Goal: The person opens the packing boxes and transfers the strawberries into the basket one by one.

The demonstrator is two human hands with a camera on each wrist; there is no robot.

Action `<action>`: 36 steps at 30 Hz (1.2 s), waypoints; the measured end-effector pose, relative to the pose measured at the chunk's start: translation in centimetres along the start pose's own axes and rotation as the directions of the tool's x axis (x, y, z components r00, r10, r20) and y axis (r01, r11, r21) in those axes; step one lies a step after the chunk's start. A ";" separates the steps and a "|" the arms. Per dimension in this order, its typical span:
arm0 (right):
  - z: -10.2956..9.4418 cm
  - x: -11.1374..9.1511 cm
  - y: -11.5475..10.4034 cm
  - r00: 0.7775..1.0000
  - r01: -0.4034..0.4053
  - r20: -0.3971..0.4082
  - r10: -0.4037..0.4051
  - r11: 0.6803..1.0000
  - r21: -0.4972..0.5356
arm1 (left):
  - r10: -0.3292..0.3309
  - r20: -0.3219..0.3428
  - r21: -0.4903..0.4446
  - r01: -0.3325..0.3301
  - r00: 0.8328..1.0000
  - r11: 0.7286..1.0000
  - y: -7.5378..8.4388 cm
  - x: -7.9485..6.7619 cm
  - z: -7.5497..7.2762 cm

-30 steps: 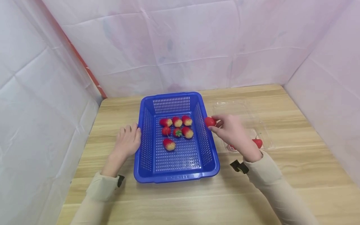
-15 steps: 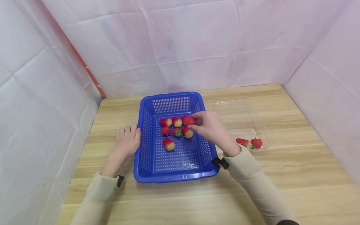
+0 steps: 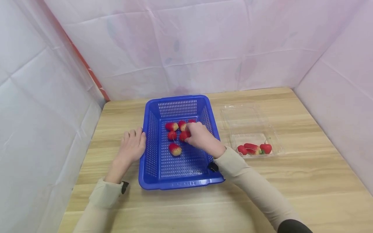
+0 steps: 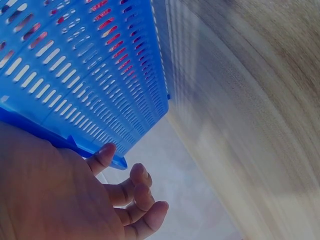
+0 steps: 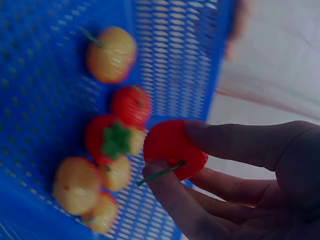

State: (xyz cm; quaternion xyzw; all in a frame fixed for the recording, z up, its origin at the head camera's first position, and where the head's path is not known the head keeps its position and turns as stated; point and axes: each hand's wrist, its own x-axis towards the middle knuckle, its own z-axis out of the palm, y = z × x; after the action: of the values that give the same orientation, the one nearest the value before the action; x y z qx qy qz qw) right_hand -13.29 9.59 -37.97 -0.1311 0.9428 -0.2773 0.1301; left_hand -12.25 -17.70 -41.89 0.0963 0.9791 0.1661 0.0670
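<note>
Inside the blue perforated basket (image 3: 177, 185), my right hand (image 3: 201, 137) pinches a red strawberry (image 5: 170, 142) with a thin green stem. In the right wrist view, thumb and fingers press it from both sides above the other fruit. Below lie several red-and-yellow strawberries (image 3: 175, 149), one with a green leafy cap (image 5: 116, 140), and a small round red fruit (image 3: 172, 135). My left hand (image 3: 131, 145) rests at the basket's left rim. In the left wrist view one fingertip touches the rim, while the other fingers stay loosely bent just beyond it.
Right of the basket, a clear plastic clamshell box (image 3: 242, 118) lies with its lid laid back. Along its near side sit a cherry (image 3: 265, 148), a red-and-yellow strawberry (image 3: 252, 148) and another red fruit (image 3: 242, 149). White sheeting (image 3: 198, 48) walls in the wooden table (image 3: 180, 213).
My right hand has carried the red strawberry leftward over the right rim and down among the fruit in the basket. My left hand and the basket have kept their place.
</note>
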 end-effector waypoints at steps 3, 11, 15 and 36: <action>1.0 0.1 0.3 0.998 0.061 0.012 -0.061 0.997 -0.036 | -0.002 0.001 0.002 0.002 1.000 1.000 0.0 0.0 0.0; 2.3 0.2 0.6 0.977 0.212 -0.013 -0.213 0.975 -0.059 | -0.006 0.005 -0.006 0.006 1.000 1.000 -0.1 0.0 -0.1; 2.8 0.5 0.4 0.976 0.219 0.023 -0.217 0.970 -0.106 | -0.006 0.009 -0.009 0.006 1.000 1.000 -0.1 0.1 -0.1; 3.7 0.6 -0.4 0.986 0.163 0.086 -0.145 0.951 -0.262 | 0.001 0.016 -0.004 0.000 1.000 1.000 0.0 0.2 -0.1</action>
State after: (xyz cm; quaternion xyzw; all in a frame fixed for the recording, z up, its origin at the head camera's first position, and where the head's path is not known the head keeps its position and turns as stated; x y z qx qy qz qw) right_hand -12.62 7.26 -40.91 -0.2297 0.9537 -0.1523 0.1203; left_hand -12.47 -17.73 -41.86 0.0977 0.9782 0.1673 0.0750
